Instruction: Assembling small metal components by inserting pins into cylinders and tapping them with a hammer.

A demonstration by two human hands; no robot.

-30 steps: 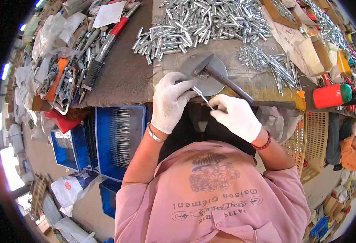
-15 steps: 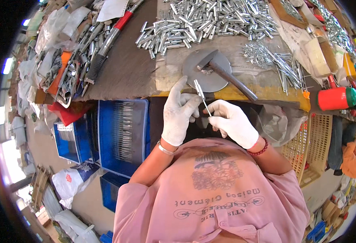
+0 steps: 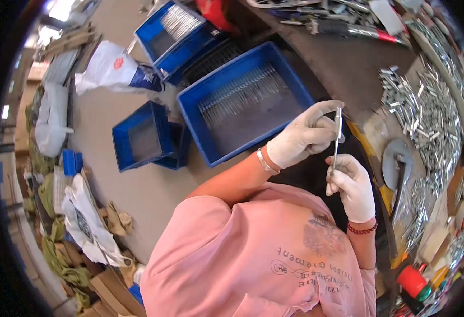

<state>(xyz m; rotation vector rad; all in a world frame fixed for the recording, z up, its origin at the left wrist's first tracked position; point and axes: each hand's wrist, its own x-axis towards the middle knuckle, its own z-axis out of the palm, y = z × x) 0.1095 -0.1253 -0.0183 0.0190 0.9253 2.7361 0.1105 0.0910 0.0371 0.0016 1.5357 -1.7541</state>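
Both my hands wear white gloves. My left hand (image 3: pixel 302 138), with a silver bangle at the wrist, pinches the upper part of a thin metal rod (image 3: pixel 337 138), where a short metal sleeve sits on it. My right hand (image 3: pixel 352 186), with a red bead bracelet, grips the rod's lower end. The rod stands nearly upright between the hands, in front of my chest. Just to the left is a big blue crate (image 3: pixel 199 126) holding a row of thin metal rods.
A workbench on the right carries a heap of short metal tubes (image 3: pixel 427 113), a round metal disc (image 3: pixel 393 165) with a hammer-like tool across it, and a red can (image 3: pixel 413 281). Smaller blue crates (image 3: pixel 139 138), a white bag (image 3: pixel 108 67) and scrap lie on the floor at left.
The view has swung left toward the floor and blue crates. Both hands have come away from the metal disc on the bench and now hold the thin rod upright beside the big crate.
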